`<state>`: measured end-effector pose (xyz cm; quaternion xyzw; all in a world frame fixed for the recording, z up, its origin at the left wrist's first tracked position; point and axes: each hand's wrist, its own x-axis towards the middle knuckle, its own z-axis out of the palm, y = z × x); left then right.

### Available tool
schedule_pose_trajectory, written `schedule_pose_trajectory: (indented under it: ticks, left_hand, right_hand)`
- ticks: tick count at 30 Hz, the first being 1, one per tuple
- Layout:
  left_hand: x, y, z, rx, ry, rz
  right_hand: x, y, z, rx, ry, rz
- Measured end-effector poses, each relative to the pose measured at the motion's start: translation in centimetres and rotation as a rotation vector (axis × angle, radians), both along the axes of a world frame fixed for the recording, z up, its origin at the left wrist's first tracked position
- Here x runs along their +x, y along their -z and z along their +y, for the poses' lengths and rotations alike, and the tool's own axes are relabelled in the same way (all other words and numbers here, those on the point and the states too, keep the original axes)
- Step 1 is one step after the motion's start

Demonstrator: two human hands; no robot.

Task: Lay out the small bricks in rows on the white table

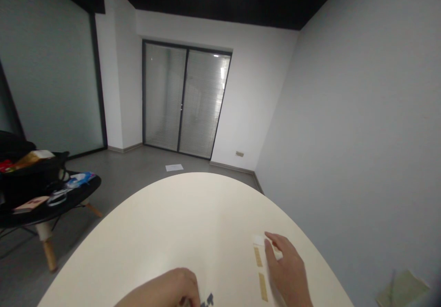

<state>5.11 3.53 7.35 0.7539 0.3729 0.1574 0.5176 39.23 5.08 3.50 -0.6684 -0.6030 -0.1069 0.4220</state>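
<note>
On the round cream table [179, 215], my left hand [177, 285] is at the lower middle, its fingers curled down. What they may hold is hidden by the hand and the frame edge. Small dark grey pieces [208, 299] lie just right of it. My right hand [288, 266] is on the table's right side, thumb and forefinger pinched at the right end of a small white slip [258, 240]. Just left of that hand, an upper tan strip [257, 256] and a lower tan strip [263, 287] lie one below the other.
A black chair [76, 192] at left holds a dark bag [37, 178], a blue packet [80, 179] and a flat booklet [31, 204]. A white sheet [174, 167] lies on the floor beyond the table. A grey wall [351, 127] rises close on the right.
</note>
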Motion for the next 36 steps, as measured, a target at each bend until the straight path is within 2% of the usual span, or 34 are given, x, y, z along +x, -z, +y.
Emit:
schedule_pose_trajectory:
  ticks: [3, 5, 8, 11, 14, 17, 24, 31, 36]
  left_hand:
    - [0.6, -0.3, 0.5, 0.061, -0.024, 0.080]
    - [0.9, 0.0, 0.9, 0.105, -0.042, 0.109]
    - [1.3, 0.9, 1.4, 0.159, -0.093, 0.021]
    - [1.8, 1.7, 1.6, 0.117, -0.151, -0.118]
    - [2.3, 2.2, 1.6, 0.028, -0.196, -0.252]
    - [2.6, 2.4, 1.5, -0.010, -0.185, -0.322]
    - [3.0, 2.5, 1.2, -0.079, -0.169, -0.389]
    - [3.2, 4.4, 2.0, -0.062, -0.205, -0.352]
    - [3.4, 4.6, 2.2, -0.075, -0.240, -0.346]
  right_hand:
    - [-3.0, -0.8, -0.9, 0.106, -0.213, -0.057]
    - [-5.4, -1.4, -1.6, 0.173, -0.408, -0.109]
    - [-8.6, -1.8, -2.4, 0.217, -0.680, -0.192]
    - [-10.6, -1.2, -2.6, 0.164, -0.840, -0.290]
    - [-11.3, -0.1, -2.4, 0.115, -0.867, -0.314]
    - [-11.4, 0.5, -2.1, 0.140, -0.857, -0.294]
    - [-11.6, 0.1, -2.3, 0.144, -0.888, -0.237]
    - [-11.3, 0.8, -2.1, 0.165, -0.841, -0.253]
    - [-11.3, 1.1, -2.0, 0.201, -0.815, -0.255]
